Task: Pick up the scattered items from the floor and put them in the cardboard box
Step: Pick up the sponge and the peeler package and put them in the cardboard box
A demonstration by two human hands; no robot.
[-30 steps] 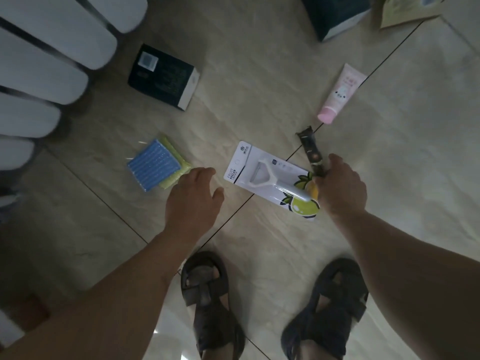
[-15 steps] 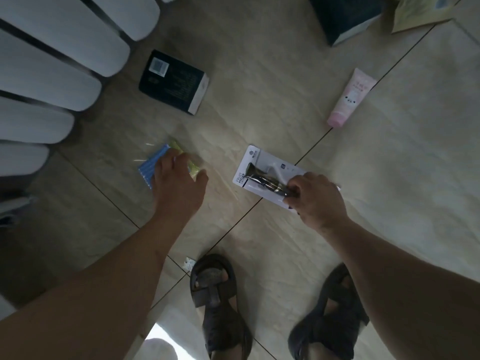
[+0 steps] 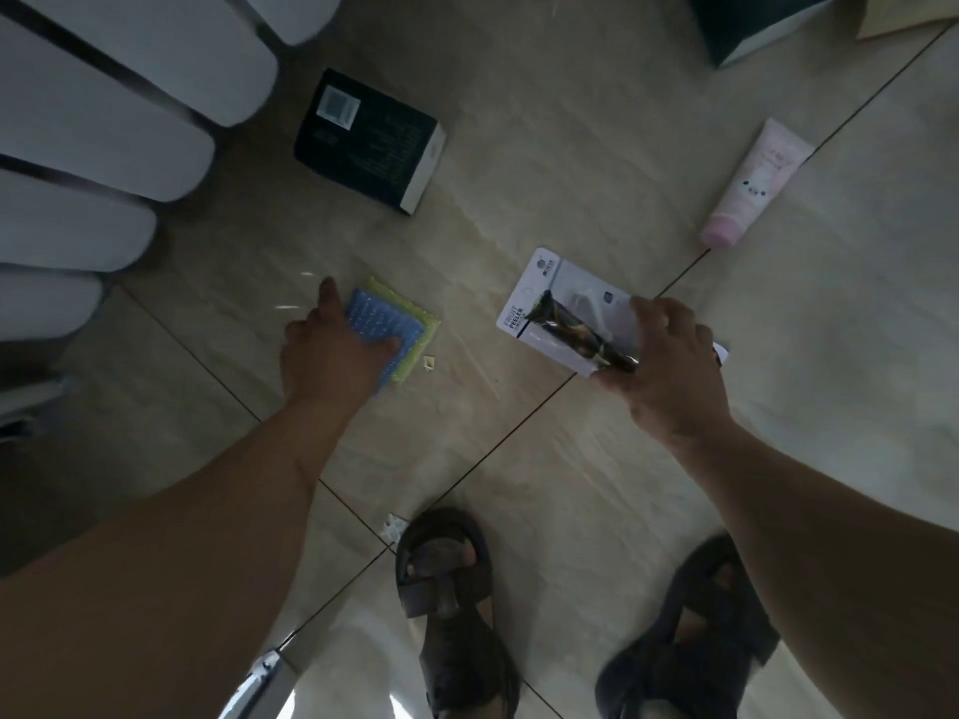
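Things on the floor, counted by kind

Two hands show: the left hand (image 3: 332, 355) and the right hand (image 3: 669, 371). There are two sponge cloths (image 3: 384, 329) in one stack, a blue one on top of a yellow-green one. There is one fruit peeler card (image 3: 550, 298) and one dark wrapped stick (image 3: 581, 332) lying across it. There is one pink tube (image 3: 752, 189) near the right edge of the floor. There are two dark boxes, one black box (image 3: 368, 140) near the top middle and one dark box (image 3: 752, 20) at the top right corner. Two sandals (image 3: 451, 609) show at the bottom edge. One tan paper corner (image 3: 913, 15) peeks in at the top right.
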